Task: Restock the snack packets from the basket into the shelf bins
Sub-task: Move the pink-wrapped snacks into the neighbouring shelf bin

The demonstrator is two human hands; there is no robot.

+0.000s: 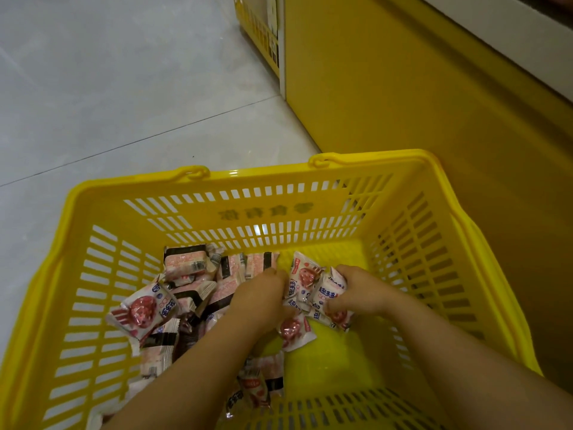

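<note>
Inside the one yellow basket (pixel 130 212), the left hand (pixel 263 293) and right hand (pixel 352 288) both curl their fingers round a clump of about four snack packets (pixel 305 279). Roughly a dozen loose packets (pixel 192 293) lie heaped at the basket's left; the exact count is unclear.

Yellow plastic basket (pixel 217 212): slotted walls, embossed lettering on far wall, two handle hooks on far rim; upright on pale tiled floor (pixel 93 88). Snack packets (pixel 142 311): small white pillow packs w/ pink-red print, some w/ black bands & barcodes; loose heap over L half of basket bottom, R half mostly bare. Centre bunch (pixel 305 283) gripped from both sides, betw. left hand (pixel 263 293) & right hand (pixel 350 290), fingers curled round wrappers.
</note>
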